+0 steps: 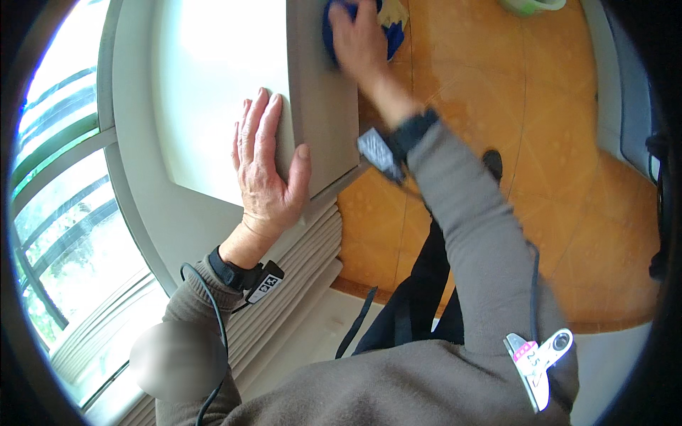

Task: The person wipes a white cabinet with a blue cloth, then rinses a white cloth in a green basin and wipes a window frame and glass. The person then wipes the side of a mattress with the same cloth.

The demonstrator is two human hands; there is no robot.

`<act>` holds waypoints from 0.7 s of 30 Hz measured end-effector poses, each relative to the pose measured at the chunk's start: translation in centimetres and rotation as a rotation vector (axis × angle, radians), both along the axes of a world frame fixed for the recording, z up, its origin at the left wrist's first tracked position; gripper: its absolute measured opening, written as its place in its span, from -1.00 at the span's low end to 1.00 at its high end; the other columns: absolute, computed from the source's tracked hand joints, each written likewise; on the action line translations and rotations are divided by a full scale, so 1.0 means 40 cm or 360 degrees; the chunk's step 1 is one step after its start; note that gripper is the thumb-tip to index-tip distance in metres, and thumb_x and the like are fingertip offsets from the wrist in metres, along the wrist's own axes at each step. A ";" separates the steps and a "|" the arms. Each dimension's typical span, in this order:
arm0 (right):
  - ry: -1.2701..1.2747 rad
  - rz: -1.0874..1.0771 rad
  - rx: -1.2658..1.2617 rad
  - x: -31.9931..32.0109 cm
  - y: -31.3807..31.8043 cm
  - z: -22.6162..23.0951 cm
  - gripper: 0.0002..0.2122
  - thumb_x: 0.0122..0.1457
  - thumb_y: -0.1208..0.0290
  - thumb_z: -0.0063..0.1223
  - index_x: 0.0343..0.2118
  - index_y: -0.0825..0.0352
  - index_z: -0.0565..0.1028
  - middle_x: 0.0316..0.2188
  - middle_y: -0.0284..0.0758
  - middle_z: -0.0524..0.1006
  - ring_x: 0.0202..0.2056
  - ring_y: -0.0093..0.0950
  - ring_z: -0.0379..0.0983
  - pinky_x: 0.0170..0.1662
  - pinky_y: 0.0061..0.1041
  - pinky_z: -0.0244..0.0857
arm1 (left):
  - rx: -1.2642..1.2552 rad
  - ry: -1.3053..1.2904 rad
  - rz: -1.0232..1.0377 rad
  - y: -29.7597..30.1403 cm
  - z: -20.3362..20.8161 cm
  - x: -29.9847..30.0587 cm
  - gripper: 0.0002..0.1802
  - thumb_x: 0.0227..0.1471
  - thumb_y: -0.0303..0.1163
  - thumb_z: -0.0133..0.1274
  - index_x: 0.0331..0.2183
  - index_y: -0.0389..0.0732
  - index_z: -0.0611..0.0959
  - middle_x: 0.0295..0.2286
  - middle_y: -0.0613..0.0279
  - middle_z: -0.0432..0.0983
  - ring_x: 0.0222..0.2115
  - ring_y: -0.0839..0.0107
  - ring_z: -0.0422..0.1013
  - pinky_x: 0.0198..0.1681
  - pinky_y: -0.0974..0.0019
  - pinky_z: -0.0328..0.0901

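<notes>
My left hand [266,167] lies flat on the edge of a white cabinet [206,106], its fingers on the bright top and its thumb over the corner. Nothing is in it. At the top of the view my right hand [361,44], a little blurred, has a dark blue cloth [393,41] against the cabinet's side face [323,121]. Blue shows on both sides of the hand, with a beige patch at the far right of the cloth. The fingertips are partly cut off by the upper edge of the picture.
A window with bars [67,234] runs along the left. Beside the cabinet hangs a pleated light curtain [298,263]. Orange tiles [469,92] cover the floor, with a pale green-white basin [533,6] at the far right. A grey-blue piece of furniture [629,85] borders the right.
</notes>
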State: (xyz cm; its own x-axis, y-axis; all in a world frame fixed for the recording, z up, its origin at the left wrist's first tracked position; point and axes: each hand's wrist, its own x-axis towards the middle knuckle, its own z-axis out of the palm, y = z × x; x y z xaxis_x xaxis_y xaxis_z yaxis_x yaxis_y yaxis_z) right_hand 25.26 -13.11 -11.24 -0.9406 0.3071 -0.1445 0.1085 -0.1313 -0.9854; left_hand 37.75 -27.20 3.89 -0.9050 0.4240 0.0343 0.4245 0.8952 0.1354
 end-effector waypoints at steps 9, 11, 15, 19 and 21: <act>0.0110 0.0399 -0.0210 0.524 -0.072 0.100 -0.68 0.26 0.27 0.06 -0.02 0.35 0.39 -0.11 -0.02 0.52 -0.08 -0.12 0.51 -0.07 -0.28 0.40 | -0.0012 -0.0088 -0.0022 0.001 0.008 0.009 -0.32 0.19 -0.18 -0.14 0.26 -0.31 0.27 0.29 -0.14 0.06 0.34 -0.10 -0.07 0.37 -0.05 -0.21; 0.0356 0.0213 -0.0071 0.419 -0.056 0.083 -0.71 0.26 0.27 0.04 -0.05 0.31 0.41 -0.13 -0.02 0.52 -0.14 -0.08 0.51 -0.14 -0.22 0.40 | -0.0017 -0.0084 -0.0025 0.013 0.018 0.015 -0.31 0.19 -0.16 -0.19 0.25 -0.35 0.27 0.28 -0.20 0.06 0.33 -0.12 -0.07 0.36 -0.09 -0.23; -0.0136 -0.0177 0.0180 0.239 -0.060 -0.086 -0.68 0.29 0.19 -0.03 -0.02 0.31 0.40 -0.14 -0.03 0.54 -0.14 0.01 0.49 -0.12 -0.13 0.38 | -0.0058 -0.0151 0.0039 0.040 0.042 0.025 -0.34 0.23 -0.19 -0.24 0.27 -0.33 0.22 0.29 -0.18 0.03 0.34 -0.12 -0.11 0.36 -0.10 -0.26; -0.0701 0.0355 0.0303 0.265 -0.074 -0.258 -0.62 0.25 0.15 0.04 -0.01 0.34 0.41 -0.13 0.00 0.54 -0.12 0.05 0.46 -0.10 -0.12 0.36 | 0.0020 -0.0158 0.0072 0.045 0.053 0.019 -0.36 0.24 -0.22 -0.25 0.27 -0.31 0.23 0.30 -0.14 0.03 0.35 -0.10 -0.12 0.37 -0.09 -0.27; -0.0802 0.0060 0.0051 0.320 -0.058 -0.252 -0.62 0.24 0.15 0.06 -0.05 0.35 0.44 -0.15 0.00 0.55 -0.14 0.04 0.49 -0.11 -0.13 0.37 | 0.0006 -0.0148 0.0069 0.042 0.054 0.017 -0.39 0.23 -0.28 -0.26 0.27 -0.27 0.25 0.30 -0.10 0.03 0.35 -0.06 -0.11 0.37 -0.07 -0.27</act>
